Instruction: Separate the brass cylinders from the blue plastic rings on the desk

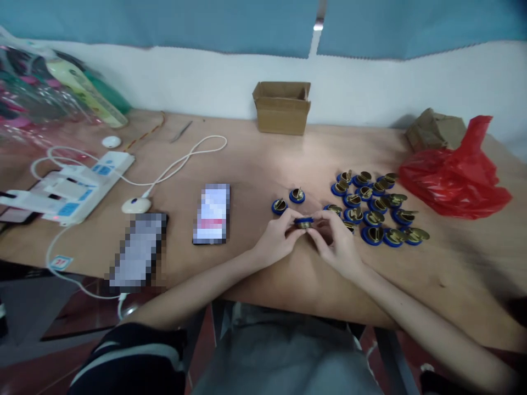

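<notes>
The left hand (275,240) and the right hand (340,247) meet with fingers pinched narrow, thumbs below, holding between them a small round piece with a blue rim and brassy metal (304,223). The piece sits at the fingertips, just above the wood-grained brown tabletop (255,164); any marking on it is too small to read.

Just beyond the left fingertips lie two loose blue-rimmed brassy pieces (279,206), near each other. Close by the right fingers, partly hidden behind them, spreads a crowded cluster of similar blue-rimmed discs with shiny gold-coloured metal parts (374,218), crowding that side.

Left of the left fingers lies a flat black-edged phone with a lit, pixelated screen (212,214); farther left are a second, dark phone with a pixelated screen (140,249), a smooth white oval puck on a cable (136,205) and a white plastic power strip with blue labels (93,186), their print unreadable. A blue-bordered sticker with red digits (61,262), too blurred to read surely, lies by the table edge.

Well beyond the right fingers slumps a glossy, crinkled red plastic bag (453,184). Straight ahead, well apart from both hands, stands an open brown cardboard box (283,118), against the white wall (206,82).
</notes>
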`<state>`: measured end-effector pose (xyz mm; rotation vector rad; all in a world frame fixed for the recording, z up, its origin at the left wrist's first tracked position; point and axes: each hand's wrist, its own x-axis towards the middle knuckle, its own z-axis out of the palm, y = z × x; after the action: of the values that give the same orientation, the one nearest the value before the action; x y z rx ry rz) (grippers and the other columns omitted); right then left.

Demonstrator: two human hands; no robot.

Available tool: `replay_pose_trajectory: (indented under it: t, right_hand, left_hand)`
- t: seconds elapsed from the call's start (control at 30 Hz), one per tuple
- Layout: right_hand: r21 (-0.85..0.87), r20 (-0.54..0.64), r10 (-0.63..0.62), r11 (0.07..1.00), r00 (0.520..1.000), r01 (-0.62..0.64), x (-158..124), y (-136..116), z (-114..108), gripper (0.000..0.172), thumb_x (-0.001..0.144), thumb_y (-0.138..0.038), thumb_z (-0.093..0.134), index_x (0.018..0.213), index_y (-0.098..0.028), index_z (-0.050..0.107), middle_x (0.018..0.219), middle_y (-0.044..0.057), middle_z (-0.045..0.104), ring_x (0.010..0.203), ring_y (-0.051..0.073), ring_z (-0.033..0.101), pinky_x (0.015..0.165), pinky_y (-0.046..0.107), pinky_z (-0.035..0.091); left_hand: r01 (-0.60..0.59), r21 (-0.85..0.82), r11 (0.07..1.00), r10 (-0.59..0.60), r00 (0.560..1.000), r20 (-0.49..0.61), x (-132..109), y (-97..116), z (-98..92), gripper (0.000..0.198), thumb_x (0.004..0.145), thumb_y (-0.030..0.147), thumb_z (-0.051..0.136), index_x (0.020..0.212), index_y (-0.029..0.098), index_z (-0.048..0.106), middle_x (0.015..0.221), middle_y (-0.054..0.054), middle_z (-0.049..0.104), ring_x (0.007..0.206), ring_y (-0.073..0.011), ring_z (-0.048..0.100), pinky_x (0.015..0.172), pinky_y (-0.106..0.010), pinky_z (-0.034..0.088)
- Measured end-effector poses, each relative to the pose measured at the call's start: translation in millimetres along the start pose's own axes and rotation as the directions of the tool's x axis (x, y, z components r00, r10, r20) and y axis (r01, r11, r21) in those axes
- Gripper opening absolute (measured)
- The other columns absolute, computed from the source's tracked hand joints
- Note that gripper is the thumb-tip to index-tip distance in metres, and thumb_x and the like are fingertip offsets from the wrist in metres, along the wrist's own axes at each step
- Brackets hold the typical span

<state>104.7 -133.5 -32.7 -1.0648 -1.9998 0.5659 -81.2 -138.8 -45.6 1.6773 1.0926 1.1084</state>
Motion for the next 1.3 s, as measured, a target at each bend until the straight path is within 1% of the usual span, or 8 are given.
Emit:
replay_pose_trajectory:
  t: [0.13, 0.33, 0.5, 0.63, 0.8, 0.93, 1.13, 1.3]
  right_hand:
    - [-0.021, -0.012, 0.0, 1.0, 1.0, -0.001, 1.7, 6.1, 2.9, 0.018, 0.096, -0.028, 0.058, 0.112, -0.022, 0.052, 0.101, 0.008, 0.062, 0.088, 0.024, 0.065, 0.077, 0.041, 0.06]
    - [-0.014, -0.021, 0.013, 1.0, 1.0, -0.013, 5.1, 11.2, 5.2, 0.018, 0.096, -0.031, 0.059, 0.109, -0.022, 0.052, 0.101, 0.008, 0.062, 0.084, 0.022, 0.066, 0.075, 0.04, 0.061]
    - [0.077, -0.027, 0.058, 0.995, 0.998, -0.056, 6.3, 11.1, 5.9, 0.022, 0.097, -0.034, 0.06, 0.115, -0.022, 0.054, 0.107, 0.009, 0.065, 0.092, 0.023, 0.069, 0.08, 0.041, 0.063]
    - [0.1, -0.01, 0.059, 0.993, 0.998, -0.058, 6.3, 12.9, 6.3, 0.021, 0.097, -0.034, 0.06, 0.114, -0.023, 0.054, 0.107, 0.008, 0.064, 0.092, 0.023, 0.069, 0.08, 0.041, 0.063]
    - [0.026, 0.018, 0.018, 0.999, 1.0, -0.018, 6.8, 14.1, 4.1, 0.015, 0.096, -0.03, 0.058, 0.108, -0.023, 0.052, 0.102, 0.007, 0.059, 0.088, 0.022, 0.065, 0.077, 0.039, 0.06]
    - [-0.017, 0.032, -0.013, 1.0, 0.999, 0.014, 7.7, 11.2, 2.0, 0.014, 0.095, -0.028, 0.059, 0.105, -0.023, 0.051, 0.099, 0.006, 0.058, 0.087, 0.023, 0.064, 0.077, 0.04, 0.058]
    - [-0.042, -0.024, -0.067, 0.997, 0.997, 0.066, 6.8, 4.3, 1.9, 0.02, 0.095, -0.028, 0.062, 0.112, -0.023, 0.054, 0.109, 0.008, 0.06, 0.095, 0.024, 0.066, 0.082, 0.041, 0.059]
    - [-0.028, -0.007, -0.022, 0.999, 1.0, 0.022, 4.5, 6.5, 3.0, 0.029, 0.094, -0.034, 0.066, 0.117, -0.023, 0.051, 0.109, 0.009, 0.062, 0.091, 0.024, 0.069, 0.081, 0.042, 0.061]
  left_hand:
    - [-0.051, -0.025, 0.998, 0.051, 0.999, -0.02, 2.5, -2.2, 2.0, 0.02, 0.091, 0.016, 0.061, 0.108, 0.022, 0.054, 0.102, -0.005, 0.072, 0.099, -0.0201, 0.072, 0.088, -0.036, 0.059]
    - [-0.081, 0.046, 0.996, 0.081, 0.997, -0.005, 4.8, -4.0, 0.5, 0.021, 0.093, 0.016, 0.058, 0.113, 0.022, 0.054, 0.105, -0.005, 0.071, 0.096, -0.02, 0.072, 0.088, -0.036, 0.058]
    - [-0.131, 0.092, 0.987, 0.131, 0.991, 0.001, 5.8, -5.6, -0.4, 0.026, 0.095, 0.016, 0.054, 0.12, 0.023, 0.05, 0.116, -0.008, 0.068, 0.107, -0.0229, 0.069, 0.095, -0.041, 0.056]
    - [-0.16, 0.06, 0.985, 0.16, 0.987, 0.015, 5.3, -5.1, 0.1, 0.033, 0.095, 0.012, 0.052, 0.125, 0.024, 0.045, 0.123, -0.01, 0.066, 0.117, -0.0232, 0.066, 0.1, -0.042, 0.054]
    - [-0.202, 0.125, 0.971, 0.198, 0.979, 0.042, 3.6, -0.7, -1.4, 0.024, 0.098, 0.014, 0.049, 0.12, 0.024, 0.047, 0.118, -0.009, 0.066, 0.113, -0.0232, 0.067, 0.099, -0.041, 0.054]
    - [-0.245, 0.137, 0.96, 0.24, 0.969, 0.056, 3.8, 0.6, -2.4, 0.024, 0.098, 0.011, 0.046, 0.119, 0.023, 0.047, 0.12, -0.01, 0.066, 0.118, -0.0235, 0.065, 0.1, -0.04, 0.053]
    - [-0.162, 0.125, 0.979, 0.162, 0.987, 0.012, 4.5, -1.7, -2.2, 0.026, 0.095, 0.008, 0.047, 0.115, 0.023, 0.045, 0.113, -0.009, 0.066, 0.109, -0.0239, 0.068, 0.095, -0.04, 0.055]
    - [-0.104, 0.114, 0.988, 0.11, 0.993, -0.045, 3.3, -3.2, 0.6, 0.028, 0.094, 0.009, 0.048, 0.116, 0.023, 0.038, 0.111, -0.01, 0.066, 0.104, -0.0239, 0.07, 0.088, -0.038, 0.055]
